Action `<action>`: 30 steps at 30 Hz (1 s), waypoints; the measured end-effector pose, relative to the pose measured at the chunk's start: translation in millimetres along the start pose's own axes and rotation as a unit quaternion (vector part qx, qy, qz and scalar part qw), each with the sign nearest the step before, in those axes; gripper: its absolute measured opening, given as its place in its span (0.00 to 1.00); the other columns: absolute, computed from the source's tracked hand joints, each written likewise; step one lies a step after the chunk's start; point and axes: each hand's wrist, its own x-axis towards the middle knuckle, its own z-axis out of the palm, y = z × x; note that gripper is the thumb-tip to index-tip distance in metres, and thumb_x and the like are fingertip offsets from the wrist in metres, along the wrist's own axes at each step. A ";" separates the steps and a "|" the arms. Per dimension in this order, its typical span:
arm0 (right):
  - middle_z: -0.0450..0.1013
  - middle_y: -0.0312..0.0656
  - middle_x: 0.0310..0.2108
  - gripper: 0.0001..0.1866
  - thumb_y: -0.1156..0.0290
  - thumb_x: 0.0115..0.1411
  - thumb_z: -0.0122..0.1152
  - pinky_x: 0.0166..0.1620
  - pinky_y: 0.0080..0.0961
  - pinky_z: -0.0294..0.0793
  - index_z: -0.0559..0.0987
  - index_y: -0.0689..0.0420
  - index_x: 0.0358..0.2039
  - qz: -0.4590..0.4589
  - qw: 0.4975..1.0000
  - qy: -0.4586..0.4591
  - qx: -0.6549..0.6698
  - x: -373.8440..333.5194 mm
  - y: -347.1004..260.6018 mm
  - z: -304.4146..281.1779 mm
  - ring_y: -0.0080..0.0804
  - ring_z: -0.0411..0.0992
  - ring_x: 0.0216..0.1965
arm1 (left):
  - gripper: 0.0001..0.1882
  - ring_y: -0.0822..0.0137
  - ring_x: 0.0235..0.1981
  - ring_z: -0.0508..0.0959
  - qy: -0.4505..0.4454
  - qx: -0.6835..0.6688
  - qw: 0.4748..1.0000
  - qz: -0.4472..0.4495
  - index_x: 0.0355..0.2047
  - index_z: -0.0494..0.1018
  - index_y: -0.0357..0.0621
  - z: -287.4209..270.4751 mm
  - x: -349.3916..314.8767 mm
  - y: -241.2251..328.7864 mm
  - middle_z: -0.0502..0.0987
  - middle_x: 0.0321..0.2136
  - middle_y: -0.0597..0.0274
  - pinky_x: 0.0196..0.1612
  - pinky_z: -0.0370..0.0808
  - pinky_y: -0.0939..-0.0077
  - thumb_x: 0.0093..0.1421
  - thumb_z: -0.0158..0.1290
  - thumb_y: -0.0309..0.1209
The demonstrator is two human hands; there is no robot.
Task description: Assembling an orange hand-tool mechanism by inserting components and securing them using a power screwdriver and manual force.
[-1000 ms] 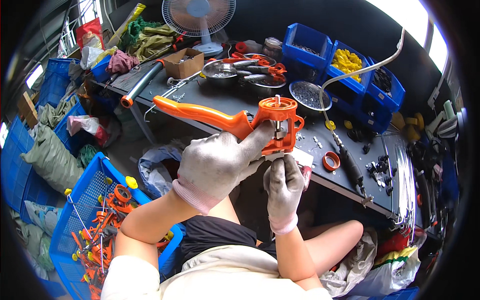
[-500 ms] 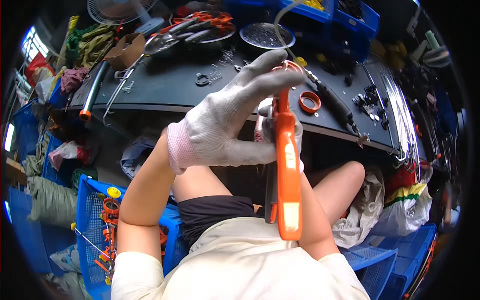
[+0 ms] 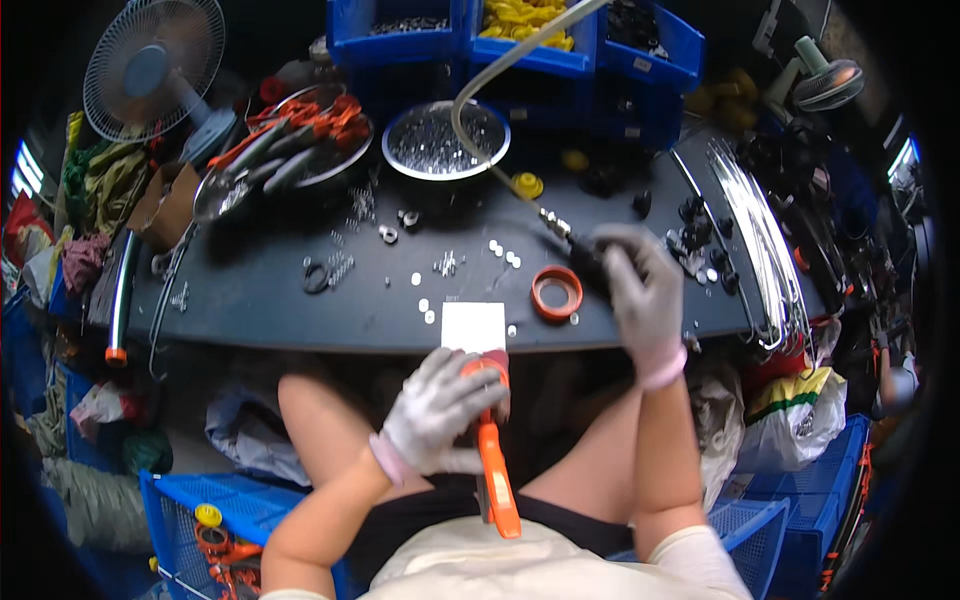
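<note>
My left hand (image 3: 430, 410), in a grey glove, is wrapped round an orange gun-shaped tool (image 3: 498, 480) with a long handle, held over my lap with the handle hanging toward me. My gloved right hand (image 3: 645, 300), slightly blurred, is closed over a black air screwdriver (image 3: 582, 255) on the bench; the hand hides much of its body. A pale air hose (image 3: 468, 115) runs up from the screwdriver's connector. An orange-red ring (image 3: 557, 293) lies just left of this hand. Beyond my left hand, a white rectangle (image 3: 473, 325) lies at the bench edge.
Small white discs, springs and metal bits lie across the dark bench (image 3: 270, 240). Behind are a metal dish (image 3: 447, 145) of small parts, a tray of orange-handled parts (image 3: 335, 130), and blue bins (image 3: 530, 55). Metal rods (image 3: 765, 250) lie at right. A blue basket (image 3: 165, 500) stands lower left.
My left hand has lowered the orange tool from close in front of me to over my lap. My right hand has left the tool and reached right onto the screwdriver. The view has shifted.
</note>
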 end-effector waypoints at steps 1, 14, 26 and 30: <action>0.75 0.40 0.28 0.09 0.78 0.59 0.53 0.34 0.20 0.71 0.80 0.61 0.37 -0.037 0.998 0.019 -0.040 35.4 8.3 0.1 0.22 0.72 0.28 | 0.40 0.46 0.50 0.73 -0.025 0.036 0.999 -0.016 0.50 0.72 0.42 2.0 -4.1 1.4 0.74 0.49 0.52 0.58 0.63 0.44 0.38 0.65 0.52; 0.69 0.54 0.54 0.30 0.55 0.61 0.55 0.56 0.37 0.65 0.66 0.57 0.61 0.023 0.876 -0.227 -0.425 322.6 229.1 158.5 0.47 0.67 0.55 | 0.36 0.53 0.55 0.71 0.006 -0.064 0.996 -0.063 0.53 0.71 0.49 12.3 -20.3 -14.0 0.72 0.54 0.58 0.58 0.66 0.47 0.47 0.59 0.55; 0.65 0.49 0.60 0.40 0.38 0.57 0.49 0.65 0.39 0.57 0.63 0.51 0.63 0.072 0.799 -0.400 -0.444 356.2 260.5 144.0 0.46 0.64 0.60 | 0.36 0.53 0.54 0.73 0.038 -0.084 0.994 -0.060 0.54 0.71 0.51 18.7 -22.8 -17.3 0.73 0.53 0.59 0.59 0.64 0.47 0.47 0.59 0.54; 0.67 0.53 0.57 0.30 0.52 0.58 0.53 0.65 0.38 0.58 0.70 0.55 0.58 -0.122 0.790 -0.357 -0.483 360.8 294.2 165.7 0.49 0.64 0.60 | 0.36 0.53 0.51 0.74 0.014 -0.073 0.995 -0.072 0.52 0.73 0.51 20.4 -27.0 -17.6 0.74 0.51 0.59 0.57 0.66 0.47 0.48 0.56 0.59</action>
